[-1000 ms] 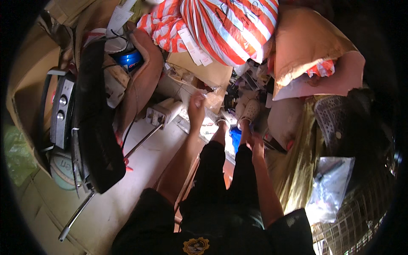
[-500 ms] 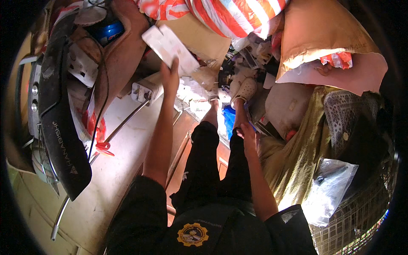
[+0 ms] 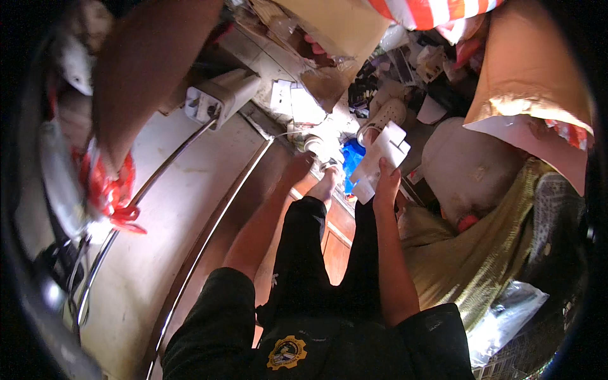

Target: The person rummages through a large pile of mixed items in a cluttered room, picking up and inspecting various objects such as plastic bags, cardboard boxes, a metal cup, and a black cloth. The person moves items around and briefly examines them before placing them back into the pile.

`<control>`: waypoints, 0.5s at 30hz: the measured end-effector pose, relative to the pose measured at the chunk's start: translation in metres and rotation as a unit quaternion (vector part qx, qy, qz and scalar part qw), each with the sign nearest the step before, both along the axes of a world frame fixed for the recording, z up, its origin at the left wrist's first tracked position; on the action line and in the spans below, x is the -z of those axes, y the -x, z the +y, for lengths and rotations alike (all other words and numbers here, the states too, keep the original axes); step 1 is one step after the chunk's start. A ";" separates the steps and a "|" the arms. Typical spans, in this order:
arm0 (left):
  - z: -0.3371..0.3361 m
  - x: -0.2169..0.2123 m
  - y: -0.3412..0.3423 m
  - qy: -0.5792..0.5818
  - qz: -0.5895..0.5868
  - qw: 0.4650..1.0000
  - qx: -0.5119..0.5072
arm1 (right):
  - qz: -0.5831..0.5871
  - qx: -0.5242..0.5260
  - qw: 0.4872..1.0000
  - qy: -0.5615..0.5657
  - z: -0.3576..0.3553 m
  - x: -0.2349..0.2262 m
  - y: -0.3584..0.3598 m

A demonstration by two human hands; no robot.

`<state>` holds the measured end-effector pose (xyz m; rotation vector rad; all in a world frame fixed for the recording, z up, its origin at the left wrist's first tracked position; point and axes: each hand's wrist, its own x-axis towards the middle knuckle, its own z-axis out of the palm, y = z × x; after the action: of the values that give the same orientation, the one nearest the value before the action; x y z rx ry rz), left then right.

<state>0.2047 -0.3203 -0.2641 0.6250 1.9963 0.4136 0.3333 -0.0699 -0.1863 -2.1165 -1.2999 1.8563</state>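
Note:
My right hand is raised in front of me and grips a small stack of white folded papers by their lower edge. My left hand is stretched out low, just short of a white rounded object with a thin cable on the floor. Its fingers point away from me and I cannot see whether they hold anything. A blue item lies between my two hands. My bare foot and my dark trousers show below it.
A white power strip sits on a pale surface crossed by metal rails. A brown cardboard sheet and a red-and-white striped bag lie ahead. A white shoe, a white sack, gold fabric and a red plastic bag surround me.
My left arm, raised high with a white sheet before, has dropped low toward the floor clutter without it. My right hand now holds white papers up. The view has swung left.

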 end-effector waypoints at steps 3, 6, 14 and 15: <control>-0.075 0.096 0.046 0.220 0.101 0.932 0.270 | 0.037 0.012 0.999 0.035 -0.016 0.018 0.028; -0.069 0.164 0.056 0.238 0.108 0.938 0.227 | 0.024 0.045 0.997 0.065 -0.028 0.033 0.032; -0.065 0.230 0.005 0.214 0.016 0.961 0.172 | 0.018 0.073 0.992 0.099 -0.029 0.061 0.037; -0.089 0.229 0.011 0.156 -0.032 0.979 0.125 | 0.031 0.049 0.992 0.111 -0.031 0.058 0.045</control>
<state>0.1933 -0.4092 -0.4932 0.6429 1.8412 -0.0321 0.2879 -0.1006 -0.2447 -2.1595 -0.9992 2.0910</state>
